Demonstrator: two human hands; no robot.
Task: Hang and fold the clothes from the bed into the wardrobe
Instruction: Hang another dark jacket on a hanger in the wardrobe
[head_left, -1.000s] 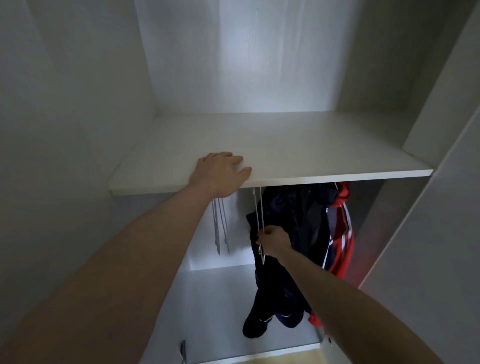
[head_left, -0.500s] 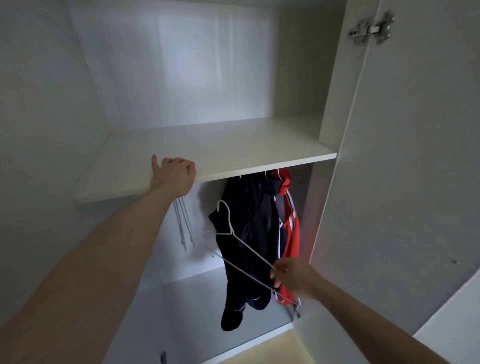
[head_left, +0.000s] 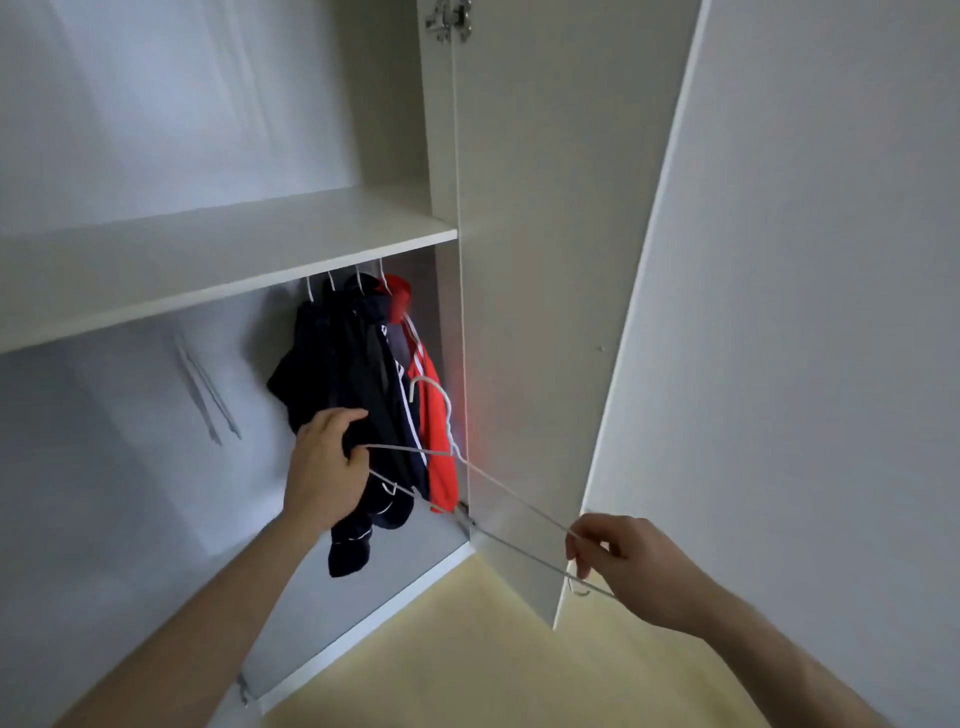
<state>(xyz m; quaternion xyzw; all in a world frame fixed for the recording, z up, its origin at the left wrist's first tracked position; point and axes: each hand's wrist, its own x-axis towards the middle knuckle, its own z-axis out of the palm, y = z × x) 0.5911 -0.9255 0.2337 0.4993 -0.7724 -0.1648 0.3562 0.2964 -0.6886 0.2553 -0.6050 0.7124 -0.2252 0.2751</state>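
I hold an empty white wire hanger (head_left: 457, 462) in front of the open wardrobe, below its shelf (head_left: 223, 260). My left hand (head_left: 324, 467) grips the hanger's left end. At the right end, my right hand (head_left: 621, 564) pinches the wire, just outside the door edge. The hook points up near the red garment (head_left: 434, 415). Dark navy clothes (head_left: 343, 379) hang beside the red one under the shelf, behind my left hand.
The open wardrobe door (head_left: 540, 312) stands right of the hanging clothes, with a second white panel (head_left: 810, 312) further right. Two spare hangers (head_left: 208, 395) hang at the left of the compartment. Pale yellow floor (head_left: 467, 649) lies below.
My left hand has left the shelf edge and taken the hanger's left end. My right hand has drawn the hanger out and to the right, past the door edge.
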